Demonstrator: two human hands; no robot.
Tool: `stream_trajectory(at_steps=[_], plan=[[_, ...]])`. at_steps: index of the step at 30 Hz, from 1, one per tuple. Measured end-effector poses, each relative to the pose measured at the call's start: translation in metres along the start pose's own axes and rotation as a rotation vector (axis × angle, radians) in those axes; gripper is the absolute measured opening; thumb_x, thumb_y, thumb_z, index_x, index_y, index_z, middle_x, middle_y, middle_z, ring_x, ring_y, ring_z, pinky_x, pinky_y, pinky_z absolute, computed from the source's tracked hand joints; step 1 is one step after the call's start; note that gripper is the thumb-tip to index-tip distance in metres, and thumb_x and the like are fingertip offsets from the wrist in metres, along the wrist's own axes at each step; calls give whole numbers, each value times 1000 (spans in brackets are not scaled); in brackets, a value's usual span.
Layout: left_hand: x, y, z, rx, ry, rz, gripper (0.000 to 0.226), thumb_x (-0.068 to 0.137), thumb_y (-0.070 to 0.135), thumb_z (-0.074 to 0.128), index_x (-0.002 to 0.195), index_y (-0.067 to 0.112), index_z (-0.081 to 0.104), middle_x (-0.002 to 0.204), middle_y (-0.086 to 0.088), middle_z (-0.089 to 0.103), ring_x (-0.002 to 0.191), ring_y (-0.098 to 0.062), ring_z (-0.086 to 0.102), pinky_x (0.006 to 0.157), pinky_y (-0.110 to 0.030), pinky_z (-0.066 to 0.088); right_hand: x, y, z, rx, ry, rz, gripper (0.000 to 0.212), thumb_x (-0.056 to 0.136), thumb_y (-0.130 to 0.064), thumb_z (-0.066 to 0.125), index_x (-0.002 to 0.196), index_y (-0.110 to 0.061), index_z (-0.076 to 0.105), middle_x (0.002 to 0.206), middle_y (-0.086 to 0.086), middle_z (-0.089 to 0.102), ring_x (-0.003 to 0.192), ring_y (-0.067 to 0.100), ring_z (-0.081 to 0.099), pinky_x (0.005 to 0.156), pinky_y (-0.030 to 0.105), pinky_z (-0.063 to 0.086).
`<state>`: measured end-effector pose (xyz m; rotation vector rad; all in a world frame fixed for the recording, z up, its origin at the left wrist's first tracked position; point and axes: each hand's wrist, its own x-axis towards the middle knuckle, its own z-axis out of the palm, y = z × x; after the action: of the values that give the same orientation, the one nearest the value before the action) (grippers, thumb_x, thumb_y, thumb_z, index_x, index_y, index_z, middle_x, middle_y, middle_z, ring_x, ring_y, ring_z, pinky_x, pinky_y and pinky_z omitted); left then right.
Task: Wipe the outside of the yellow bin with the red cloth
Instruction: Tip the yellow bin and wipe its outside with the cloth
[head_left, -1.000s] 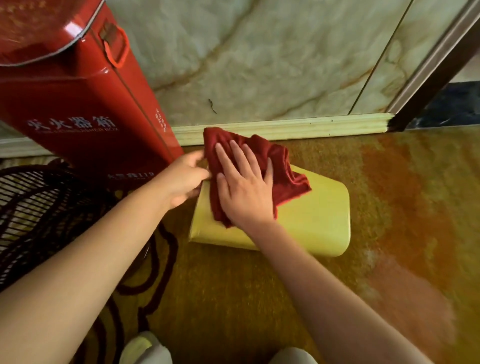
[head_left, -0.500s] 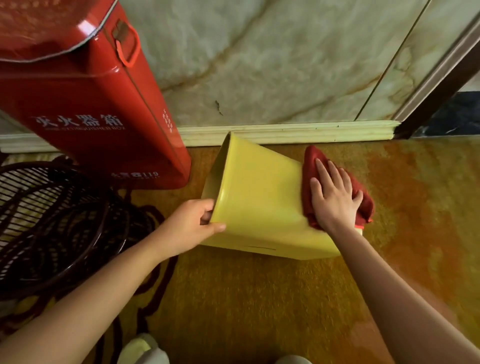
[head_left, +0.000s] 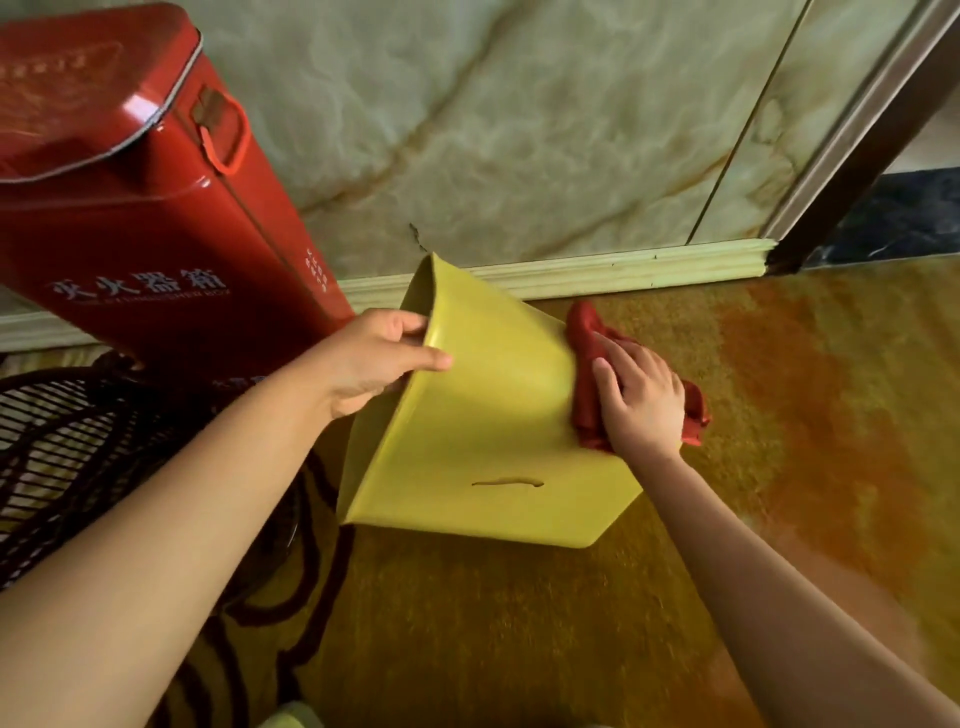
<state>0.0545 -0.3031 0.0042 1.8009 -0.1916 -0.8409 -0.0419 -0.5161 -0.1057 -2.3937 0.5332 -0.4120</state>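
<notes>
The yellow bin (head_left: 483, 431) is tipped on its side on the carpet, mouth to the left and bottom to the right. My left hand (head_left: 374, 358) grips its rim, thumb on the outer wall and fingers inside. My right hand (head_left: 641, 402) presses the crumpled red cloth (head_left: 587, 358) against the bin's right end, at its bottom. Part of the cloth is hidden under my palm. A thin dark slot shows on the bin's near side.
A red fire extinguisher box (head_left: 145, 223) stands at the left, close to the bin's mouth. A dark wire fan guard (head_left: 78, 441) lies at the lower left. The marble wall and pale baseboard (head_left: 623, 267) run behind. Orange-yellow carpet (head_left: 779, 415) stretches to the right.
The cloth and my right hand slid from the bin's left side across to its right end. My left hand shifted its grip on the rim and tilted the bin's mouth upward.
</notes>
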Motion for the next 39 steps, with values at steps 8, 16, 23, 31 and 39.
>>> stream_trajectory(at_steps=[8,16,23,31,39], plan=[[-32,-54,-17,661,168,128,19,83,20,60,101,21,65,104,2,70,102,-13,63,88,-45,52,12,4,7,2,59,70,59,85,-49,18,124,-26,55,128,4,59,125,25,44,106,50,28],[-6,-24,-1,334,18,192,28,84,7,57,90,33,67,85,3,76,82,-20,71,78,-35,55,-31,-83,43,-10,169,-97,52,89,-43,30,139,-29,35,147,4,38,134,23,25,103,57,22],[8,-24,-12,150,-51,45,33,82,3,58,114,13,61,75,5,75,71,-7,70,58,-17,52,-6,-59,58,-73,17,-307,67,81,-73,26,141,-49,9,157,-8,2,145,23,-5,107,68,3],[-12,-52,-34,61,25,-167,80,82,2,58,141,39,20,90,-11,73,77,-15,71,57,-24,55,-6,2,79,-26,-201,158,61,83,-68,31,139,-52,14,159,-8,7,145,17,0,110,64,11],[1,-40,-28,61,-42,-134,80,83,2,56,141,41,17,84,-11,73,76,-19,71,60,-28,57,-15,-66,87,35,-140,-348,51,89,-62,20,138,-56,10,156,-18,8,145,15,3,107,60,14]])
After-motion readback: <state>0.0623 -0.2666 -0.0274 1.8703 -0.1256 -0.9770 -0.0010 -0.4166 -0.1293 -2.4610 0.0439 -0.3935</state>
